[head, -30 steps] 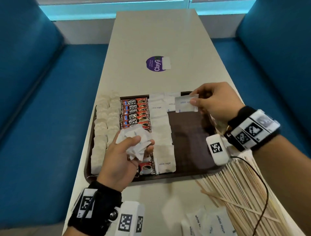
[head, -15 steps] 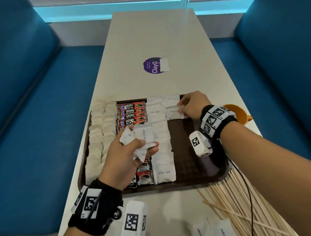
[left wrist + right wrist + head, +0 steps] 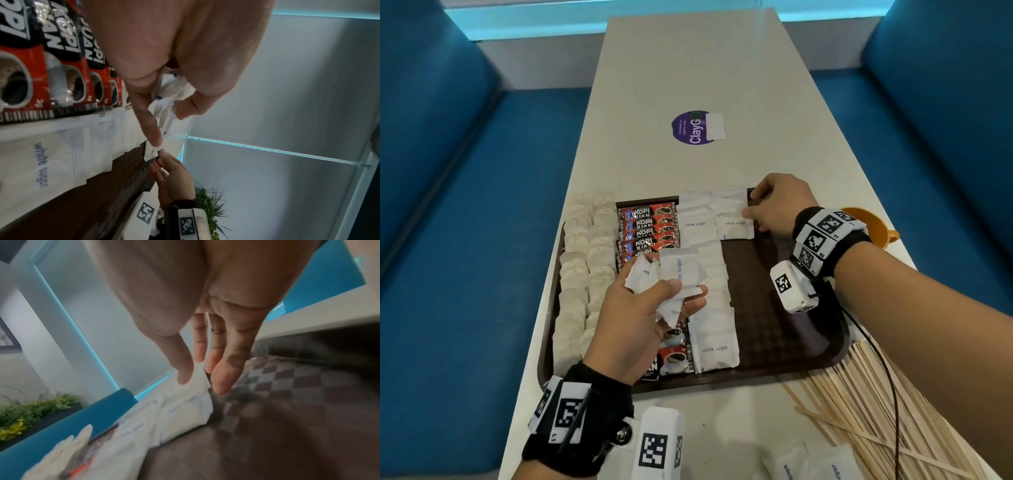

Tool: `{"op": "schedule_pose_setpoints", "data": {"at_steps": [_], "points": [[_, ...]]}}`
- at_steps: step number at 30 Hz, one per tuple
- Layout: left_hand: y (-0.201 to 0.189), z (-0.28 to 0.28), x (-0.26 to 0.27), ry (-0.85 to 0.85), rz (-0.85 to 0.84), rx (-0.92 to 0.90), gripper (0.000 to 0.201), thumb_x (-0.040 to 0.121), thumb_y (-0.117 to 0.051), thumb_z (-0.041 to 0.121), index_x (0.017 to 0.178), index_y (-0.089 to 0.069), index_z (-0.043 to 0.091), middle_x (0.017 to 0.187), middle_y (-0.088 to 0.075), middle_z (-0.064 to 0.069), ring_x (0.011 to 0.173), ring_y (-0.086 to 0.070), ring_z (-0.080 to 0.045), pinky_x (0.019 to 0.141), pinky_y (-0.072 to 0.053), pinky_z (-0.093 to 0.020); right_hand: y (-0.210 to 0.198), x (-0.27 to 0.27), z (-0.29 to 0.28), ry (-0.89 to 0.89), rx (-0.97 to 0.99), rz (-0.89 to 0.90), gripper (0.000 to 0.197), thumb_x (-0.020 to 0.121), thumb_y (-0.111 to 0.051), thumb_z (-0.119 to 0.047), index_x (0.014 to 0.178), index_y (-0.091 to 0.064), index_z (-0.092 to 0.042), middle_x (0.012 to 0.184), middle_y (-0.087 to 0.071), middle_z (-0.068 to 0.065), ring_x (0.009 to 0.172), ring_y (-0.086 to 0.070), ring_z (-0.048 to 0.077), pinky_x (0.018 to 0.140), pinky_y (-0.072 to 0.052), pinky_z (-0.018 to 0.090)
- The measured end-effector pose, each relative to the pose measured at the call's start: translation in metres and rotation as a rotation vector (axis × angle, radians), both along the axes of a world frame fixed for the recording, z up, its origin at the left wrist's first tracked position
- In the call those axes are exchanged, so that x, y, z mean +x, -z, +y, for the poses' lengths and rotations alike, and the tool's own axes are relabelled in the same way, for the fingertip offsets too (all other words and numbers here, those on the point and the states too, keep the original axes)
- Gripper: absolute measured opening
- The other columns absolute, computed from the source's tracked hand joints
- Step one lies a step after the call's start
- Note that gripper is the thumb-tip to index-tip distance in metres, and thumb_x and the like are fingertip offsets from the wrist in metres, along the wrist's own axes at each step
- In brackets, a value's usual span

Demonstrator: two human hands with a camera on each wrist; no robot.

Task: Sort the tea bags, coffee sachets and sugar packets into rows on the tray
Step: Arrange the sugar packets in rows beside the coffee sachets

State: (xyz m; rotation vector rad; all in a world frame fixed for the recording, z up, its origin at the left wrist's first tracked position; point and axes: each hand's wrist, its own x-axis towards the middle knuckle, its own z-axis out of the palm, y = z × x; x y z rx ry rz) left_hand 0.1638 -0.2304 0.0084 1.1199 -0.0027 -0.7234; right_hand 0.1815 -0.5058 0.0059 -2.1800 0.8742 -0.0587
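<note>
Two rows of tea bags (image 3: 585, 274) down left side of brown tray (image 3: 791, 342), far edge to near. Just right of those, one row of red Kopi Juan coffee sachets (image 3: 650, 226), overlapping like shingles. Next right, long row of white sugar packets (image 3: 714, 329), far to near, nearest one reading "white sugar". Second, short sugar row (image 3: 734, 216) begun at far end, right of the long one; dark checked tray floor bare to the right.

Left hand (image 3: 640, 318) above tray middle, over coffee row, fingers and thumb curled round a crumpled bunch of sugar packets (image 3: 671, 274), one standing upright with print showing.

Right hand (image 3: 777, 205) at far right corner of tray, thumb and fingertips (image 3: 222, 382) close together, touching right edge of nearest packet in short row (image 3: 736, 228). Fingers nearly straight in wrist view; packet flat on tray, not lifted. Cannot tell whether pinched or merely touched.

Off tray, on pale counter (image 3: 688, 68): heap of wooden stir sticks (image 3: 876, 411) near right, few loose sugar packets (image 3: 811, 462) at near edge, orange cup (image 3: 873, 226) behind right wrist, purple round sticker (image 3: 693, 127) farther off. Blue bench seats (image 3: 448, 240) both sides.
</note>
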Motion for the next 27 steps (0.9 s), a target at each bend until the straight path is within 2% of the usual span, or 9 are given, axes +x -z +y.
{"op": "schedule_pose_setpoints", "data": {"at_steps": [2, 6, 8, 10, 13, 16, 20, 23, 27], "points": [[-0.002, -0.002, 0.000, 0.008, -0.005, -0.003, 0.039, 0.097, -0.052, -0.011, 0.134, -0.053, 0.001, 0.122, -0.070, -0.024, 0.106, -0.070, -0.048, 0.083, -0.062, -0.048, -0.011, -0.004, 0.006, -0.006, 0.012, -0.071, 0.019, 0.084, -0.083, -0.023, 0.093, -0.067, -0.018, 0.093, -0.070, 0.003, 0.084, -0.072, 0.025, 0.082, -0.063, 0.045], [-0.006, -0.008, -0.002, 0.007, 0.012, -0.020, 0.040, 0.094, -0.056, -0.012, 0.133, -0.050, -0.004, 0.123, -0.069, -0.025, 0.109, -0.069, -0.046, 0.079, -0.062, -0.048, -0.040, -0.033, 0.041, -0.181, 0.225, -0.190, 0.016, 0.087, -0.081, -0.033, 0.094, -0.072, -0.023, 0.084, -0.073, -0.001, 0.072, -0.074, 0.020, 0.072, -0.065, 0.045], [-0.009, -0.010, -0.004, 0.023, 0.027, -0.042, 0.040, 0.092, -0.060, -0.012, 0.129, -0.049, -0.006, 0.124, -0.067, -0.027, 0.109, -0.070, -0.043, 0.075, -0.062, -0.047, -0.050, -0.052, 0.059, -0.288, 0.312, -0.191, 0.023, 0.085, -0.082, -0.035, 0.103, -0.071, -0.026, 0.091, -0.074, 0.000, 0.071, -0.075, 0.017, 0.067, -0.063, 0.036], [-0.012, -0.012, -0.008, 0.054, 0.037, -0.066, 0.036, 0.090, -0.063, -0.010, 0.123, -0.052, 0.000, 0.118, -0.071, -0.022, 0.100, -0.073, -0.035, 0.071, -0.062, -0.044, -0.052, -0.069, 0.068, -0.346, 0.375, -0.164, 0.035, 0.081, -0.086, -0.029, 0.110, -0.068, -0.023, 0.094, -0.071, 0.003, 0.071, -0.073, 0.018, 0.063, -0.061, 0.030], [-0.016, -0.013, -0.013, 0.070, 0.055, -0.079, 0.030, 0.085, -0.067, -0.002, 0.111, -0.056, 0.010, 0.112, -0.074, -0.016, 0.095, -0.074, -0.031, 0.065, -0.062, -0.038, -0.048, -0.084, 0.071, -0.375, 0.434, -0.172, 0.031, 0.080, -0.086, -0.018, 0.107, -0.071, -0.014, 0.091, -0.075, 0.012, 0.074, -0.074, 0.022, 0.068, -0.063, 0.041], [-0.017, -0.014, -0.018, 0.062, 0.099, -0.113, 0.021, 0.087, -0.065, 0.006, 0.106, -0.058, 0.013, 0.116, -0.074, -0.016, 0.101, -0.074, -0.032, 0.063, -0.063, -0.037, -0.044, -0.092, 0.070, -0.341, 0.507, -0.190, 0.024, 0.083, -0.081, -0.011, 0.106, -0.073, -0.010, 0.096, -0.078, 0.012, 0.087, -0.076, 0.029, 0.081, -0.062, 0.056], [-0.016, -0.013, -0.022, 0.058, 0.139, -0.148, 0.022, 0.091, -0.062, 0.007, 0.111, -0.059, 0.015, 0.121, -0.073, -0.016, 0.101, -0.074, -0.032, 0.066, -0.064, -0.039, -0.040, -0.097, 0.073, -0.331, 0.581, -0.209, 0.024, 0.089, -0.075, -0.007, 0.112, -0.068, -0.011, 0.096, -0.078, 0.016, 0.094, -0.073, 0.045, 0.084, -0.059, 0.063], [-0.014, -0.011, -0.023, 0.076, 0.111, -0.125, 0.025, 0.093, -0.061, 0.006, 0.116, -0.063, 0.017, 0.122, -0.073, -0.013, 0.101, -0.074, -0.027, 0.064, -0.061, -0.034, -0.039, -0.098, 0.074, -0.321, 0.532, -0.208, 0.017, 0.093, -0.072, -0.012, 0.108, -0.065, -0.011, 0.091, -0.078, 0.016, 0.084, -0.075, 0.040, 0.080, -0.061, 0.059], [-0.013, -0.012, -0.024, 0.067, 0.080, -0.051, 0.040, 0.090, -0.067, 0.016, 0.129, -0.061, 0.014, 0.112, -0.073, -0.013, 0.084, -0.070, -0.024, 0.065, -0.058, -0.034, -0.039, -0.101, 0.076, -0.313, 0.535, -0.219, 0.011, 0.093, -0.072, -0.015, 0.103, -0.072, -0.010, 0.091, -0.076, 0.020, 0.084, -0.072, 0.043, 0.076, -0.063, 0.052]]}}
